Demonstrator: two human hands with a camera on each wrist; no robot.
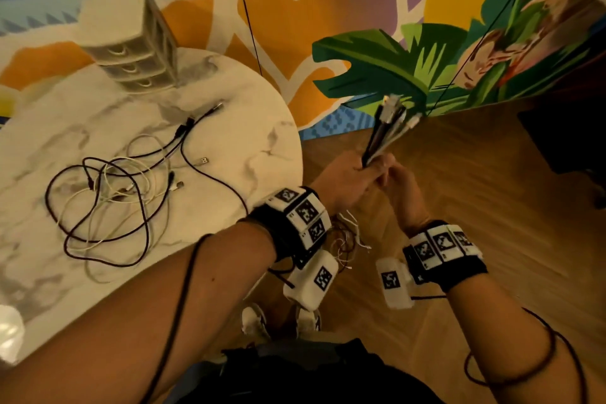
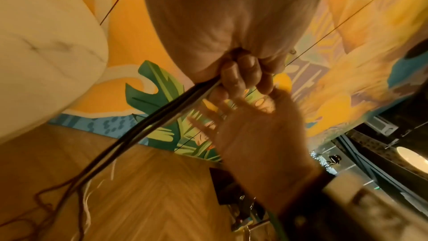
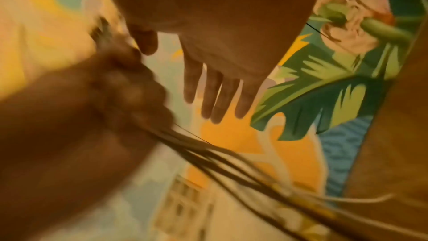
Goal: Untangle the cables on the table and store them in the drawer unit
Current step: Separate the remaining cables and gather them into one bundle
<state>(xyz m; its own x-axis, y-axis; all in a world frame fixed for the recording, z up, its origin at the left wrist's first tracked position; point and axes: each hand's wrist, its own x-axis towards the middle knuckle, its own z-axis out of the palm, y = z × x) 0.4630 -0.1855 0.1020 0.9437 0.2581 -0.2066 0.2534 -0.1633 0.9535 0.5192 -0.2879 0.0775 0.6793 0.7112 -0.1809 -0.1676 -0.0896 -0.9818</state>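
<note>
**Cable bundle held off the counter's edge**

Off the right edge of the round marble counter (image 1: 229,98), above the wooden floor (image 1: 475,193), the person holds a bundle of cables (image 1: 382,134). The left hand (image 1: 344,179) has its fingers curled tightly round the bundle, so that the plug ends stick up and away from the fist while the loose lengths hang down below the wrist. In the left wrist view the same bundle (image 2: 162,116) runs out of the closed fist as a tight group of dark and pale strands, fraying apart lower down towards the floor. The right hand (image 1: 401,187) sits just beside the left, at the base of the bundle; in the right wrist view its fingers (image 3: 215,94) are stretched out fairly straight and spread a little, gripping nothing, though that view is blurred. Whether the fingertips touch the bundle cannot be told.

On the counter lies a second tangle of cables (image 1: 114,193), black and white strands looped over one another, with several plugs lying free at its upper side. At the far side of the counter stands a small pale drawer unit (image 1: 131,43) with three drawers, all closed, well apart from the tangle. Behind it a painted wall (image 1: 393,52) shows big green leaves.
</note>
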